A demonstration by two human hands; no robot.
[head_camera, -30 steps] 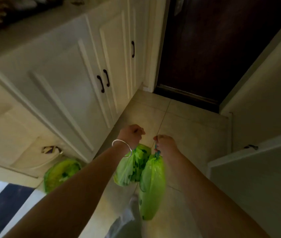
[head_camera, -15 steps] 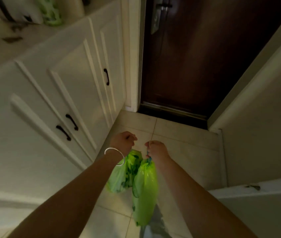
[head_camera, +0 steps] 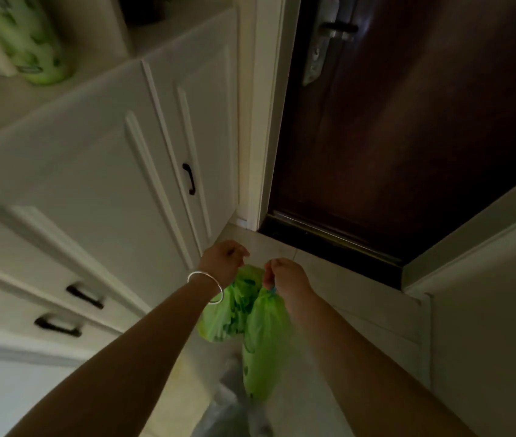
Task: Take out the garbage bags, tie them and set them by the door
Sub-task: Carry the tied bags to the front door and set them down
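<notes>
Hung light and limp, both green garbage bags (head_camera: 252,313), pinched at their gathered necks by left hand (head_camera: 222,264) and right hand (head_camera: 286,276), near the door (head_camera: 408,127).

Two green garbage bags (head_camera: 250,323) near door (head_camera: 408,137)

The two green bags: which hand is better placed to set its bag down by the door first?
Probably the right hand. It hangs its green bag over bare floor tile facing the dark door. The left hand, with the other bag, sits nearer the white cabinet.
</notes>
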